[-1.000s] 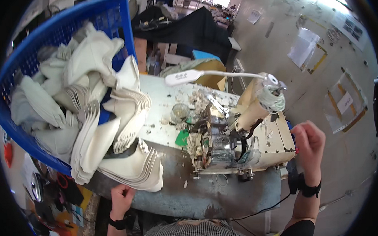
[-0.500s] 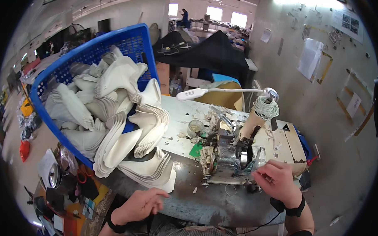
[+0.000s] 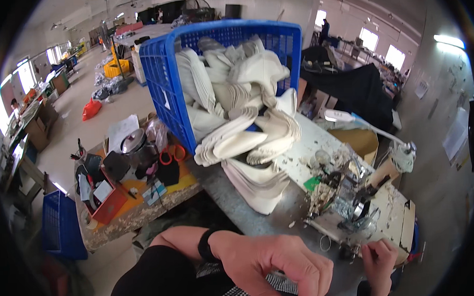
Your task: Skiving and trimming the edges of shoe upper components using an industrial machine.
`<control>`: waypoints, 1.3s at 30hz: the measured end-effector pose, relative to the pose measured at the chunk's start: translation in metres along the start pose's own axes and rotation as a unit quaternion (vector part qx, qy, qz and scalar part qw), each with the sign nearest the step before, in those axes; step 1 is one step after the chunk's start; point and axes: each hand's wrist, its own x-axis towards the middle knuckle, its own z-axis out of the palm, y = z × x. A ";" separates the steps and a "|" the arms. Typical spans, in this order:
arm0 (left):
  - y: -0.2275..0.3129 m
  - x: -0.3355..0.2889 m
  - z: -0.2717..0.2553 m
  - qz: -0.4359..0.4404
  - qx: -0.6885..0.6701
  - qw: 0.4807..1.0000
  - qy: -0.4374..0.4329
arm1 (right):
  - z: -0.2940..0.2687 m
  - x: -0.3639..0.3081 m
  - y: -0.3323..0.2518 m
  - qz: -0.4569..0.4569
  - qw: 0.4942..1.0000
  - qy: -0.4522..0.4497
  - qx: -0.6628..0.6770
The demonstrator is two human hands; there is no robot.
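Close to me at the lower middle is my left hand, back up, its fingers loosely bent downward and a gap beside the thumb; nothing shows in it, though the lower edge cuts off the fingertips. My right hand is beside the front right corner of a small bench machine, fingers loosely curled and slightly apart, with no object visible in them. On the metal tabletop, beyond my left hand, lies a fanned stack of off-white curved pieces. More such stacks spill from a tipped blue plastic basket.
Scraps surround the machine, and a white bendable lamp arches behind it. At left, a worn side table carries a metal pot, red-handled scissors and an orange-red tray. Another blue crate stands on the floor.
The view has swung left, bringing the side table into fuller sight. My left hand has come nearer and turned its back upward. My right hand remains near the machine's front right corner.
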 end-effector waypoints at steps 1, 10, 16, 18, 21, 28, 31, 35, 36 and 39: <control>-0.001 0.000 0.002 -0.002 -0.002 1.000 0.008 | -0.001 -0.001 0.000 -0.002 1.000 -0.011 0.012; -0.052 0.014 -0.009 -0.025 -0.042 0.999 0.011 | -0.004 -0.003 0.014 0.017 0.998 -0.040 0.041; -0.078 0.020 -0.016 -0.058 -0.081 0.994 0.042 | 0.007 -0.004 0.036 0.064 0.996 -0.055 0.026; -0.081 0.024 -0.025 -0.089 -0.072 0.993 0.041 | 0.012 -0.004 0.043 0.066 0.995 -0.061 0.048; -0.075 0.036 -0.062 -0.168 0.018 0.983 -0.067 | 0.012 0.000 0.058 0.057 0.994 -0.085 0.042; -0.086 0.084 -0.192 -0.497 0.383 0.777 -0.038 | 0.009 0.025 0.087 0.151 0.981 -0.099 0.074; -0.129 0.097 -0.252 -0.532 0.549 0.638 -0.092 | 0.013 0.039 0.095 0.153 0.980 -0.105 0.068; -0.207 0.090 -0.313 -0.405 0.709 0.547 -0.184 | 0.013 0.049 0.101 0.162 0.981 -0.096 0.051; -0.223 0.089 -0.323 -0.390 0.719 0.533 -0.214 | 0.013 0.049 0.102 0.173 0.979 -0.098 0.044; -0.234 0.082 -0.329 -0.290 0.741 0.569 -0.208 | 0.013 0.046 0.105 0.170 0.980 -0.101 0.036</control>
